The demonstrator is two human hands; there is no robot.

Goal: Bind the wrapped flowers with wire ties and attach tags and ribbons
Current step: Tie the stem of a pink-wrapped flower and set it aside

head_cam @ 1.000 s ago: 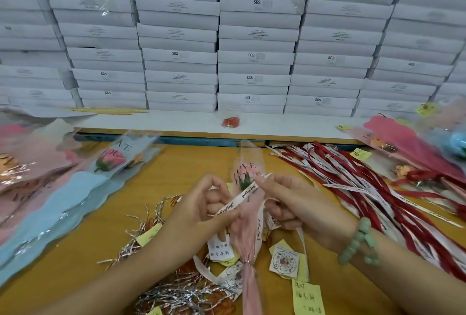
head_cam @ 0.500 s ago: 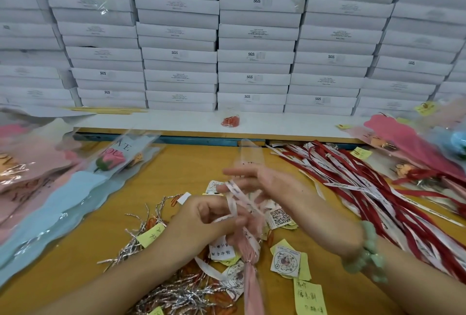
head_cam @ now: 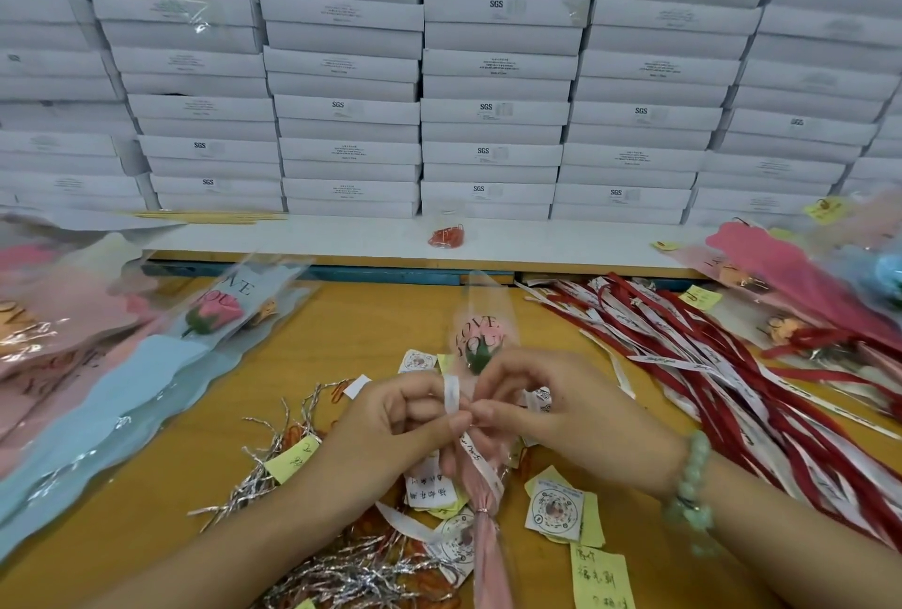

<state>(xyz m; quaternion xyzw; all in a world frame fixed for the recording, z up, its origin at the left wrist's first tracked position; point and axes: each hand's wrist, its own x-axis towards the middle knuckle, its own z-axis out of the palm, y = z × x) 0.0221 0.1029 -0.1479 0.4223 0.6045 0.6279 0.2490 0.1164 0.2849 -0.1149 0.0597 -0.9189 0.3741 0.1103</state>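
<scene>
Pinching a white ribbon (head_cam: 451,396) between thumb and forefinger, my left hand (head_cam: 405,418) meets my right hand (head_cam: 561,413), whose fingertips grasp the same ribbon just beside it. Both hands are closed on it over the wrapped flower (head_cam: 481,345). The flower is at the middle of the table's (head_cam: 146,486) near edge. Its long axis runs straight away from me, with the pink stem wrap toward me and the bloom pointing at the far edge. A thin wire tie (head_cam: 482,509) cinches the wrap below my hands.

A heap of silver wire ties (head_cam: 341,569) lies by my left forearm, and round printed tags (head_cam: 554,508) and yellow notes (head_cam: 603,579) lie by my right. Toward the right edge spreads a sheaf of red and white ribbons (head_cam: 732,364). Along the left edge lie more wrapped flowers (head_cam: 215,315), their blooms angled toward the far right.

Beyond the far edge, a white ledge (head_cam: 561,242) carries a small clear bag (head_cam: 446,235) of red clips. Behind it rise stacks of white boxes (head_cam: 493,111) — all closed, so I cannot tell what they hold.
</scene>
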